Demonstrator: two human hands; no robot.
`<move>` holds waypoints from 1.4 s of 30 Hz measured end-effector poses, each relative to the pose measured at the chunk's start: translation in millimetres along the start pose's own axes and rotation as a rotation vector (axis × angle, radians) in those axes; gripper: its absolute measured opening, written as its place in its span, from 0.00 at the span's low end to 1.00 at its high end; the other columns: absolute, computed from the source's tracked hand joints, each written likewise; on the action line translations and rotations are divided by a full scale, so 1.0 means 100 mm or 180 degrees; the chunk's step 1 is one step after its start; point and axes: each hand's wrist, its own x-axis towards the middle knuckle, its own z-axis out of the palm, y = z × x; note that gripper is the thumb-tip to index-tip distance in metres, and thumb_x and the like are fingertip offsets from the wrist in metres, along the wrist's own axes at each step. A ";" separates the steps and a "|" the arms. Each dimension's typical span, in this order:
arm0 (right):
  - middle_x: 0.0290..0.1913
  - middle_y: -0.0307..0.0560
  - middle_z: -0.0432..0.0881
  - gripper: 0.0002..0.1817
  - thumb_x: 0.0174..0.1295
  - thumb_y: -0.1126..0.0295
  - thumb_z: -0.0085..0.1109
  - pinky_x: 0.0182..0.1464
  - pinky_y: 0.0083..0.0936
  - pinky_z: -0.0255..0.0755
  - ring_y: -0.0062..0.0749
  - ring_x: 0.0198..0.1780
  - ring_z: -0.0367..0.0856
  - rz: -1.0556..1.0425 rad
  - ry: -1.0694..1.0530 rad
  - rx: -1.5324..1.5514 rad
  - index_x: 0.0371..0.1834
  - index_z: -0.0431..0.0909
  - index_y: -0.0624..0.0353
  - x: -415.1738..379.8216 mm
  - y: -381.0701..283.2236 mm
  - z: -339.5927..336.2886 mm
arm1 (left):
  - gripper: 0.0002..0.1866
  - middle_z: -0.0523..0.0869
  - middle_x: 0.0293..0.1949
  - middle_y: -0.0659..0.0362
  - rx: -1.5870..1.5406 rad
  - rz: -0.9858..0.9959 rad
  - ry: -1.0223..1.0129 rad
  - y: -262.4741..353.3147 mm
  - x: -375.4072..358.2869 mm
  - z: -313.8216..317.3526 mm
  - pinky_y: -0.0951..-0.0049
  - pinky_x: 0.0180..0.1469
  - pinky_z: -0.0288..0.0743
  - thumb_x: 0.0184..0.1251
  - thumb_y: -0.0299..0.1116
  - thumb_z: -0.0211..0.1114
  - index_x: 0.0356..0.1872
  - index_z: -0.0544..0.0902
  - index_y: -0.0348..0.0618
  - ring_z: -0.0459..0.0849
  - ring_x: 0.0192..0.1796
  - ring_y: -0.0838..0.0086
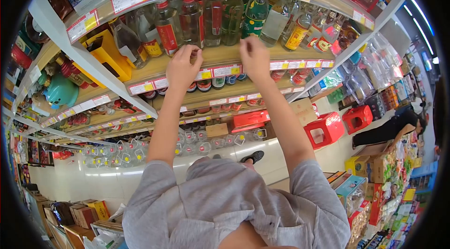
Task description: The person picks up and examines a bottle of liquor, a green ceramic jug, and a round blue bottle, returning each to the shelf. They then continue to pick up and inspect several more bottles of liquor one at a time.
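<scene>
Both my arms reach up to a shelf of glass bottles. My left hand [186,65] is at the shelf's front, fingers bent and thumb apart, with nothing visible in it. Right behind its fingertips stand a red-capped clear bottle [190,19] and a bottle with a red label [168,31]. My right hand [256,60] has its fingers curled together, overlapping the base of a green-labelled bottle [255,14]; what lies within its fingers is hidden. A clear bottle with a pale label [275,26] stands just right of it, and a greenish bottle [231,19] just left.
Price tags [220,71] line the shelf edge [154,84]. A yellow box [108,57] sits at the left end. Large clear jugs [117,153] stand on the floor below. Red plastic stools [324,130] are at the right, with a person [389,129] in dark clothes beyond.
</scene>
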 end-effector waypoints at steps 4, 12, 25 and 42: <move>0.45 0.58 0.83 0.21 0.69 0.64 0.72 0.51 0.44 0.78 0.50 0.45 0.85 0.0368 0.0675 -0.0242 0.55 0.78 0.69 0.06 0.25 -0.24 | 0.05 0.90 0.36 0.62 -0.0036 -0.0046 0.0038 0.01 -0.01 0.01 0.65 0.40 0.84 0.72 0.34 0.71 0.41 0.85 0.47 0.92 0.38 0.68; 0.51 0.60 0.86 0.28 0.67 0.64 0.75 0.53 0.44 0.79 0.50 0.49 0.87 0.0411 0.0217 -0.0355 0.65 0.77 0.68 0.23 0.33 -0.09 | 0.04 0.90 0.35 0.62 -0.0046 0.0047 0.0089 0.01 0.00 0.01 0.65 0.39 0.84 0.71 0.33 0.72 0.39 0.85 0.47 0.92 0.37 0.69; 0.52 0.60 0.88 0.24 0.70 0.65 0.73 0.52 0.41 0.82 0.48 0.47 0.92 0.0370 0.0547 -0.0446 0.62 0.78 0.67 0.20 0.33 0.04 | 0.04 0.90 0.34 0.62 0.0013 0.0065 0.0134 -0.01 -0.01 0.00 0.66 0.40 0.83 0.71 0.33 0.72 0.40 0.87 0.47 0.91 0.36 0.70; 0.63 0.68 0.76 0.38 0.68 0.76 0.62 0.62 0.48 0.77 0.65 0.61 0.80 0.0090 0.0076 -0.0406 0.81 0.60 0.69 0.00 0.69 -0.51 | 0.29 0.77 0.69 0.44 -0.1109 0.0425 -0.0857 1.20 0.29 1.22 0.52 0.72 0.75 0.73 0.36 0.70 0.71 0.74 0.37 0.78 0.70 0.45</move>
